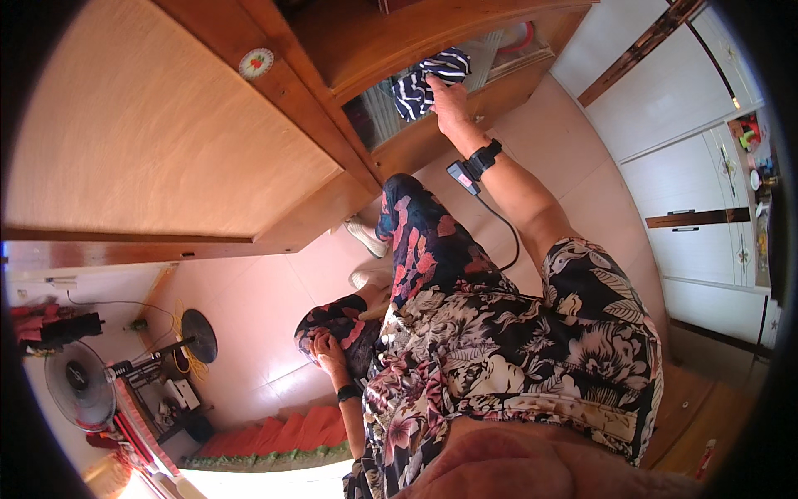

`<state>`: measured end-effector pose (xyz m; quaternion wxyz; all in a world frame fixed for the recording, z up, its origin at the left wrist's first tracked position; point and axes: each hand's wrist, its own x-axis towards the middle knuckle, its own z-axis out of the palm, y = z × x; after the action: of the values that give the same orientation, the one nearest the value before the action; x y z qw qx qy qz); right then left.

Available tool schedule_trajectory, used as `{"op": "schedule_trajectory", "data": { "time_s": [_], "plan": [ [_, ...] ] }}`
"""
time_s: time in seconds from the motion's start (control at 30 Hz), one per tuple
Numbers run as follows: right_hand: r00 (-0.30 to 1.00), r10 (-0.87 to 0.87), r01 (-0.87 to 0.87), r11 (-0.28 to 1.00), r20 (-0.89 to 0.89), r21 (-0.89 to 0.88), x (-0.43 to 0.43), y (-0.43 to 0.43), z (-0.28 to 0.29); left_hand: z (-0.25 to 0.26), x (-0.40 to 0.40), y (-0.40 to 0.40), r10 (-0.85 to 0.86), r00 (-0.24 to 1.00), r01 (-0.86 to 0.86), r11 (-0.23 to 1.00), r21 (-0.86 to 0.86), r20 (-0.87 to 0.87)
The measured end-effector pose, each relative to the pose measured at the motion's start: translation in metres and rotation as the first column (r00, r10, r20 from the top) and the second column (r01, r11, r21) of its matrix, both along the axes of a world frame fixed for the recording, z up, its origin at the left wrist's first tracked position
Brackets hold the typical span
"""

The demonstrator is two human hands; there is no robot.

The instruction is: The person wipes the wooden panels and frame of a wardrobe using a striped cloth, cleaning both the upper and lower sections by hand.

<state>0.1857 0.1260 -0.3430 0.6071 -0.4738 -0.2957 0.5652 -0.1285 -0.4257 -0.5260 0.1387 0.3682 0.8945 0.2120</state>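
Note:
My right hand (450,103) is stretched out with a navy-and-white striped cloth (413,95) bunched in its grip. The cloth lies against the glass pane (377,118) low in a wooden cabinet (430,134), and part of the glass is hidden behind it. A black strap with a small wired device (464,178) is on my right wrist. My left hand (327,351) rests on my left knee, over dark floral trousers (430,249), with no object seen in it; its fingers are bent. Another black band (348,392) circles that wrist.
A large wooden panel (156,143) bearing a round flower sticker (255,63) slants beside the cabinet. White cupboards (692,150) line the right. A standing fan (81,387) and a yellow cable (181,340) are at lower left, near red cloth (280,433). The floor (243,312) is pinkish tile.

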Motion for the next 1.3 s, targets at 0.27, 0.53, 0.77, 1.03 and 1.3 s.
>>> {"op": "schedule_trajectory", "data": {
  "time_s": [0.27,0.53,0.77,1.03,1.3],
  "plan": [
    [0.999,-0.010,0.007,0.996,-0.035,-0.086,-0.020,-0.011,-0.067,-0.003,-0.005,-0.010,0.008,0.997,-0.002,0.996,-0.088,0.072],
    [0.978,0.127,-0.080,0.959,0.163,-0.272,-0.020,-0.025,-0.132,-0.001,-0.007,0.006,0.079,0.992,-0.064,0.987,-0.151,0.099],
    [0.982,0.078,0.004,0.903,0.173,-0.429,-0.020,-0.027,-0.154,-0.013,-0.006,0.008,0.057,0.992,-0.048,0.995,-0.083,0.116],
    [0.997,0.076,-0.080,0.966,-0.028,-0.246,-0.050,-0.044,-0.086,-0.009,-0.004,0.001,0.110,0.989,-0.094,0.984,-0.151,0.099],
    [0.985,0.080,-0.092,0.993,-0.156,-0.073,-0.085,-0.070,0.002,-0.001,-0.008,0.001,0.117,0.991,-0.105,0.981,-0.164,0.066]
  ]
}}
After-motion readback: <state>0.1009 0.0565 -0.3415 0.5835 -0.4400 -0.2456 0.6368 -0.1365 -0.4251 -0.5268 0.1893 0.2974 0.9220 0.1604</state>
